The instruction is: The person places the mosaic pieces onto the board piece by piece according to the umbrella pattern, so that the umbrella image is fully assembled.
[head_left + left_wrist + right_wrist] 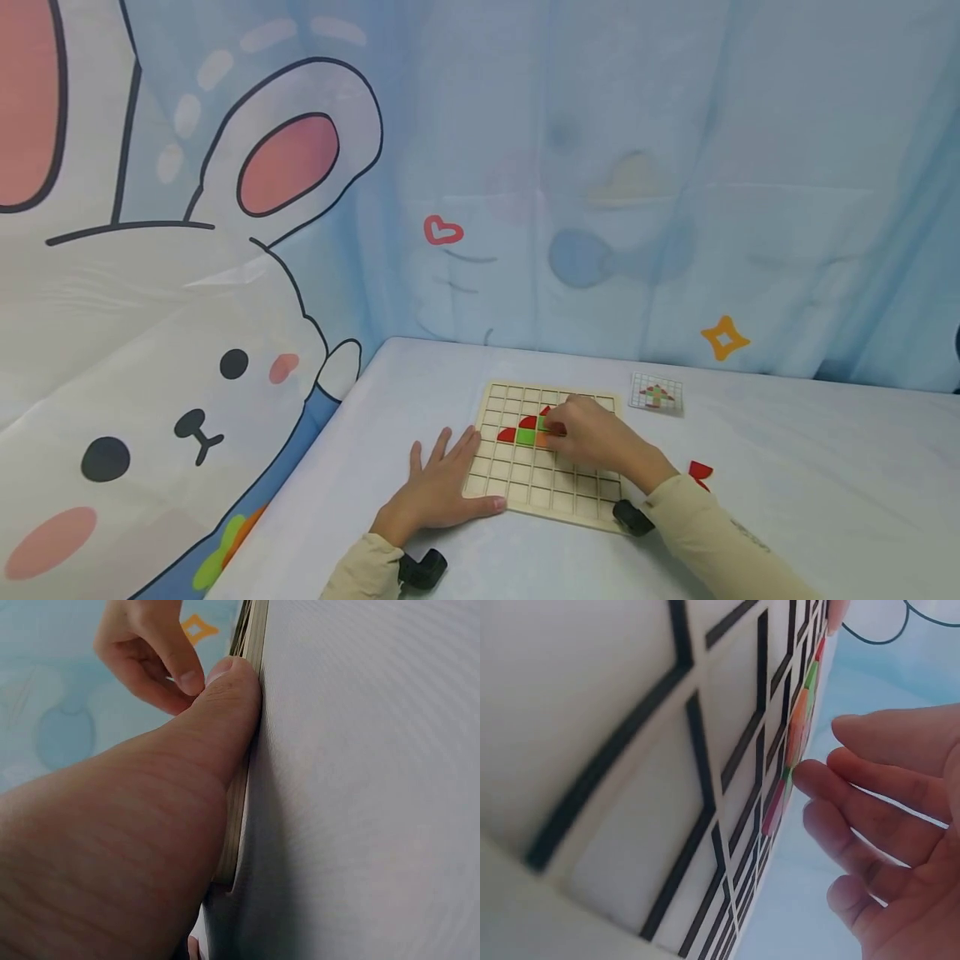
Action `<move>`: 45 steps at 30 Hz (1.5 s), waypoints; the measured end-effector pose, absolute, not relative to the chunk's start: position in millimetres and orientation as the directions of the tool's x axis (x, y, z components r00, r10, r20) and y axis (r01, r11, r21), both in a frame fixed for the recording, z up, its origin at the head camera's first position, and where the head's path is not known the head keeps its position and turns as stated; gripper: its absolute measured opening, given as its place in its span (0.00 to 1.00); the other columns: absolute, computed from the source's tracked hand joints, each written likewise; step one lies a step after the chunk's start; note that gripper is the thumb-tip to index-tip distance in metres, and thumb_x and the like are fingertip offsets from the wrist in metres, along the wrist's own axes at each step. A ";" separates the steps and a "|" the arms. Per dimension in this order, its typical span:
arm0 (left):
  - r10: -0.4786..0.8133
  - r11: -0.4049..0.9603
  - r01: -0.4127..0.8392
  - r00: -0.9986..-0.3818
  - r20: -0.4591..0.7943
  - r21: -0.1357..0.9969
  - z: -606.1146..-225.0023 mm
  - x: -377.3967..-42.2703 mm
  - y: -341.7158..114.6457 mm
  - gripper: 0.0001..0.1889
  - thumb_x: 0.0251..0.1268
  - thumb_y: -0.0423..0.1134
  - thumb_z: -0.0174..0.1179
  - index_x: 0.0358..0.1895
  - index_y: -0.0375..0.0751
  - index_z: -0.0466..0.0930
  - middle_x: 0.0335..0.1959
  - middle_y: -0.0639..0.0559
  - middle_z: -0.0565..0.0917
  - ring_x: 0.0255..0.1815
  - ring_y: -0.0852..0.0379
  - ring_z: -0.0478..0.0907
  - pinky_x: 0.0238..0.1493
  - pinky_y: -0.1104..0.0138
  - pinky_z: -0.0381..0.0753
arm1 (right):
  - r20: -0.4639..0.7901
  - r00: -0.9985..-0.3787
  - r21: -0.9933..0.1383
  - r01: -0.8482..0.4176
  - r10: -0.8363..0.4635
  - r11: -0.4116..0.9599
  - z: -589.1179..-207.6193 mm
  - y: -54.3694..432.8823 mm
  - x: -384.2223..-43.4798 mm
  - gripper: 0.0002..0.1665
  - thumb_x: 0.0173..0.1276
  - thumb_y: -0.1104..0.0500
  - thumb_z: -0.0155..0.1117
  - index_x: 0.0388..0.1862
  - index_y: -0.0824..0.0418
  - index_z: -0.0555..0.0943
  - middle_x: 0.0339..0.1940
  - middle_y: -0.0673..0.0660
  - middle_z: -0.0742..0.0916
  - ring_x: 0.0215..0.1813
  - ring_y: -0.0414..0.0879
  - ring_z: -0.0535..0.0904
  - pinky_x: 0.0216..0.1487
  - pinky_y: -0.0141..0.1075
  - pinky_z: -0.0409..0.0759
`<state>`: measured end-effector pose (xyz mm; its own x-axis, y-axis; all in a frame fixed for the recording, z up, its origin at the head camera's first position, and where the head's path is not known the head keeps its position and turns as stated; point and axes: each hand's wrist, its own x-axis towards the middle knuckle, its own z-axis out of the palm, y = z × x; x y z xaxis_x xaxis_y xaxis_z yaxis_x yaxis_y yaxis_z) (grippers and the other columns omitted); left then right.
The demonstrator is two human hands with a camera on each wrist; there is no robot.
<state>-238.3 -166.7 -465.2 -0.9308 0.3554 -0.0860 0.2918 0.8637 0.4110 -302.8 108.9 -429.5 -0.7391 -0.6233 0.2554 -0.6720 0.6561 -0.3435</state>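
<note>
A wooden grid board lies on the white tabletop, with a small cluster of tiles set in its middle cells. Among these are rounded red tiles, a green tile and an orange tile. My left hand rests at the board's left side, fingers spread, the thumb along its edge. Over the tiles is my right hand, which hides part of the cluster. In the right wrist view its fingers bend loosely, fingertips right by the orange tile, with nothing seen between thumb and fingers.
A small printed card showing a coloured figure on a grid lies beyond the board's far right corner. Loose red tiles sit right of the board, partly behind the right sleeve. Blue curtain and a rabbit-printed cloth enclose the table.
</note>
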 end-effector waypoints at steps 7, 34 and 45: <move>0.360 0.863 0.295 -0.929 -0.089 0.410 -465.9 -238.5 -166.6 0.58 0.67 0.76 0.61 0.88 0.42 0.52 0.89 0.49 0.52 0.89 0.39 0.39 0.78 0.30 0.32 | 0.268 -0.751 -0.389 -0.657 -0.604 0.645 -424.2 121.2 -299.3 0.06 0.69 0.68 0.74 0.43 0.65 0.92 0.38 0.48 0.90 0.40 0.43 0.80 0.43 0.41 0.84; 0.369 0.848 0.299 -0.926 -0.082 0.437 -468.2 -240.1 -167.9 0.61 0.64 0.78 0.60 0.88 0.41 0.51 0.89 0.48 0.52 0.89 0.38 0.38 0.77 0.30 0.28 | 0.128 -0.863 -0.427 -0.493 -0.489 0.758 -425.7 209.5 -280.8 0.11 0.67 0.62 0.78 0.47 0.62 0.88 0.36 0.48 0.83 0.38 0.45 0.77 0.38 0.39 0.82; 0.354 0.862 0.285 -0.931 -0.095 0.418 -465.9 -237.2 -166.1 0.59 0.65 0.76 0.62 0.88 0.42 0.51 0.89 0.49 0.52 0.89 0.39 0.39 0.78 0.30 0.30 | 0.057 -0.859 -0.477 -0.471 -0.508 0.743 -436.7 211.5 -276.5 0.12 0.67 0.63 0.78 0.47 0.59 0.87 0.27 0.45 0.79 0.27 0.39 0.73 0.29 0.33 0.76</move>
<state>-237.2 -166.1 -465.9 -0.9306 0.3536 -0.0947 0.2851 0.8624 0.4183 -276.5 211.5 -436.7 -0.8594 -0.5081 0.0568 -0.4705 0.7426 -0.4766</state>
